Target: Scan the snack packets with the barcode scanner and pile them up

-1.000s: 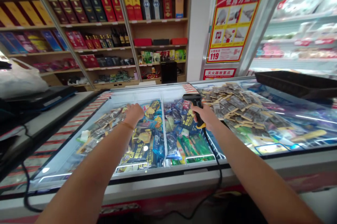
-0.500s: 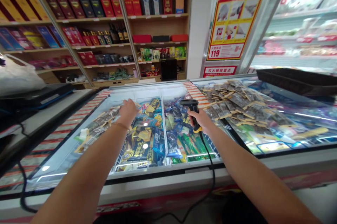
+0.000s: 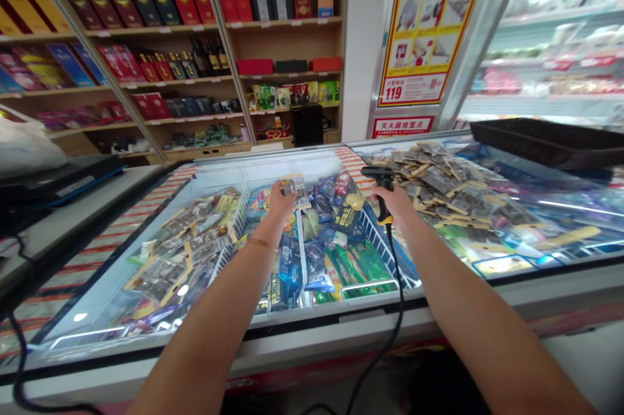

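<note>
In my left hand (image 3: pixel 283 201) is a small flat clear packet (image 3: pixel 297 190) with yellowish edges, held above the middle of the chest freezer (image 3: pixel 214 171). My right hand (image 3: pixel 396 200) grips a black barcode scanner (image 3: pixel 381 188) with a yellow tip, its head pointing left. The scanner's cord (image 3: pixel 397 298) hangs over the freezer's front edge. Under my hands lie blue and green ice cream packs (image 3: pixel 358 265) in white wire baskets. Similar flat packets form a pile (image 3: pixel 170 265) at the left, inside the freezer, and another pile (image 3: pixel 439 181) at the right.
A black tray (image 3: pixel 546 142) rests on the freezer's right end. At the left stands a counter with a dark device (image 3: pixel 73 177) and a white plastic bag (image 3: pixel 26 145). Shelves (image 3: pixel 287 21) of boxes and bottles line the back, beside a red and yellow poster (image 3: pixel 424 31).
My left hand has moved right from the left pile and now visibly holds a packet. My right hand has shifted slightly right with the scanner.
</note>
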A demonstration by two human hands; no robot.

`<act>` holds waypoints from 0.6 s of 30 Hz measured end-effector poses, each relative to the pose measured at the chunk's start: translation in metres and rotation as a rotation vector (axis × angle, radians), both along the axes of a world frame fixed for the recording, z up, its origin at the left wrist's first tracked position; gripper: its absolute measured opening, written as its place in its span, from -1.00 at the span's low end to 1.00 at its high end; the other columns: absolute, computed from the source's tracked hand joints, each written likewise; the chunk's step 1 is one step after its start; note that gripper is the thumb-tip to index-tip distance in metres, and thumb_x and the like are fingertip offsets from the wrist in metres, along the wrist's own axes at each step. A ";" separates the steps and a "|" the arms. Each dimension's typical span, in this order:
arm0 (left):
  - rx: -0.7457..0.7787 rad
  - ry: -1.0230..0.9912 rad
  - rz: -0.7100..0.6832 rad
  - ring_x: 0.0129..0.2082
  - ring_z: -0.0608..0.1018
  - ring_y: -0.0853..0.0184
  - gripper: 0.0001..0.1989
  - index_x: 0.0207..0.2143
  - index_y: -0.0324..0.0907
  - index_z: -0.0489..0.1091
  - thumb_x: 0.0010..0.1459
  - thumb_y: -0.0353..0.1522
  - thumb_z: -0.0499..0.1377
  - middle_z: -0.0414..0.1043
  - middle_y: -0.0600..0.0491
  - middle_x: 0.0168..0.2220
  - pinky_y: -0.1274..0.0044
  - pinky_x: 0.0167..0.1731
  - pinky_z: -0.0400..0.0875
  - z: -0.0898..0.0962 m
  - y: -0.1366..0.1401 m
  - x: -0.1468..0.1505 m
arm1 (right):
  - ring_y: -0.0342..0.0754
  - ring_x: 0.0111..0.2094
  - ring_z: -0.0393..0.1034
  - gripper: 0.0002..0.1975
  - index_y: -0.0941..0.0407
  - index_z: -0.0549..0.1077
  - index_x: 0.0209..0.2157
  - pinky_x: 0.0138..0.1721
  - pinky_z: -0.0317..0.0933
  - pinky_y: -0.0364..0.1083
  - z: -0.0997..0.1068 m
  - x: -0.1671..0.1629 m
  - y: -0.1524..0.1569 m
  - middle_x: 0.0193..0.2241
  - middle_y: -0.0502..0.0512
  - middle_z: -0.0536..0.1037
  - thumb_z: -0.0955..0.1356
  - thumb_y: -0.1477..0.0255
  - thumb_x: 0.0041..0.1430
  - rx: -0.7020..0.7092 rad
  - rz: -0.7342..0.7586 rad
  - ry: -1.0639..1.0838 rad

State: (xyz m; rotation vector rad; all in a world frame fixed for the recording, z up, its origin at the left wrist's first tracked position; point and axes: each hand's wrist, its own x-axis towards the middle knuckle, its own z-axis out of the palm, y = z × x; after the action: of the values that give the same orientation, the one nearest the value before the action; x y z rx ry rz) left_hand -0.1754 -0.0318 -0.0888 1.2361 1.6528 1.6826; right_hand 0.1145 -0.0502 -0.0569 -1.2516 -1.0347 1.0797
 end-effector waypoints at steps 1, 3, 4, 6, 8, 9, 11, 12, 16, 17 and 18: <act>0.005 -0.024 -0.015 -0.35 0.61 0.35 -0.64 -0.10 -0.14 0.34 0.03 -0.47 0.28 0.53 0.10 -0.35 0.50 -0.27 0.52 -0.003 -0.003 0.000 | -0.18 -0.63 0.26 -0.76 0.14 0.43 -0.43 -0.61 0.14 -0.17 0.000 0.004 0.003 -0.64 -0.02 0.44 0.47 0.34 -0.14 -0.016 -0.017 0.002; 0.015 -0.045 -0.032 -0.33 0.60 0.36 -0.61 -0.04 -0.12 0.31 0.06 -0.48 0.26 0.54 0.07 -0.29 0.50 -0.24 0.52 -0.006 -0.010 -0.001 | -0.16 -0.63 0.26 -0.75 0.14 0.43 -0.41 -0.62 0.14 -0.17 0.000 0.008 0.006 -0.63 -0.01 0.45 0.47 0.33 -0.13 -0.057 -0.036 0.015; 0.026 -0.057 -0.041 -0.32 0.60 0.37 -0.58 0.00 -0.11 0.29 0.08 -0.48 0.25 0.54 0.06 -0.26 0.49 -0.23 0.53 -0.006 -0.013 -0.002 | -0.15 -0.62 0.27 -0.76 0.14 0.43 -0.40 -0.62 0.13 -0.17 0.001 0.008 0.006 -0.63 -0.01 0.46 0.47 0.33 -0.11 -0.068 -0.042 0.015; 0.043 -0.108 -0.081 -0.31 0.61 0.37 -0.54 0.08 -0.09 0.24 0.13 -0.46 0.22 0.55 0.03 -0.19 0.47 -0.22 0.55 -0.005 -0.018 0.000 | -0.15 -0.60 0.29 -0.77 0.14 0.43 -0.41 -0.61 0.12 -0.18 0.002 0.007 0.005 -0.63 0.01 0.46 0.48 0.34 -0.10 -0.059 -0.038 -0.003; 0.048 -0.185 -0.137 -0.31 0.61 0.36 -0.50 0.15 -0.05 0.19 0.18 -0.43 0.21 0.54 0.01 -0.13 0.44 -0.24 0.59 -0.002 -0.022 0.003 | -0.15 -0.58 0.29 -0.77 0.14 0.43 -0.43 -0.59 0.13 -0.18 0.003 0.005 0.001 -0.63 0.01 0.46 0.48 0.35 -0.11 -0.029 -0.016 -0.028; 0.046 -0.220 -0.160 -0.32 0.61 0.36 -0.48 0.18 -0.03 0.18 0.19 -0.41 0.21 0.53 0.00 -0.10 0.42 -0.25 0.60 -0.001 -0.024 0.005 | -0.15 -0.58 0.29 -0.77 0.14 0.43 -0.43 -0.59 0.13 -0.18 0.004 0.003 -0.002 -0.63 0.00 0.46 0.48 0.36 -0.11 -0.019 -0.003 -0.040; 0.026 -0.262 -0.175 -0.33 0.62 0.34 -0.45 0.21 0.01 0.17 0.19 -0.37 0.24 0.52 0.00 -0.07 0.39 -0.27 0.63 0.002 -0.026 0.008 | -0.16 -0.58 0.29 -0.78 0.14 0.43 -0.42 -0.58 0.13 -0.18 0.005 0.000 -0.006 -0.63 -0.01 0.45 0.48 0.37 -0.12 -0.018 0.013 -0.061; 0.011 -0.274 -0.171 -0.33 0.62 0.34 -0.43 0.21 0.02 0.16 0.19 -0.35 0.25 0.51 0.01 -0.08 0.37 -0.27 0.64 0.003 -0.027 0.008 | -0.15 -0.58 0.29 -0.78 0.14 0.44 -0.42 -0.59 0.13 -0.18 0.005 -0.002 -0.008 -0.63 0.00 0.45 0.48 0.37 -0.12 -0.024 0.017 -0.069; -0.013 -0.372 -0.183 -0.27 0.63 0.28 -0.47 0.18 0.03 0.19 0.20 -0.30 0.26 0.51 0.02 -0.12 0.28 -0.23 0.66 0.005 -0.027 0.005 | -0.14 -0.57 0.32 -0.74 0.15 0.45 -0.38 -0.61 0.13 -0.18 0.005 -0.009 -0.012 -0.61 0.02 0.47 0.49 0.35 -0.12 -0.055 0.043 -0.079; -0.009 -0.398 -0.194 -0.25 0.64 0.27 -0.53 0.13 0.01 0.23 0.20 -0.29 0.26 0.51 0.02 -0.11 0.25 -0.22 0.66 0.004 -0.027 0.003 | -0.14 -0.57 0.33 -0.73 0.15 0.45 -0.38 -0.61 0.13 -0.18 0.005 -0.011 -0.013 -0.61 0.01 0.47 0.50 0.34 -0.12 -0.053 0.062 -0.079; -0.003 -0.417 -0.207 -0.23 0.63 0.26 -0.60 0.07 -0.02 0.27 0.20 -0.29 0.25 0.51 0.01 -0.10 0.23 -0.22 0.66 0.004 -0.026 0.002 | -0.13 -0.57 0.34 -0.72 0.15 0.44 -0.38 -0.61 0.14 -0.19 0.004 -0.014 -0.014 -0.62 0.01 0.46 0.50 0.33 -0.12 -0.046 0.087 -0.074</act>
State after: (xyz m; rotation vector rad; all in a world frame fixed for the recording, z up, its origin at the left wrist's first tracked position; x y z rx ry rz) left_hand -0.1734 -0.0579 -0.0850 0.9361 1.2346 1.6678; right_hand 0.1005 -0.0643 -0.0524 -1.3014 -1.1358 1.1361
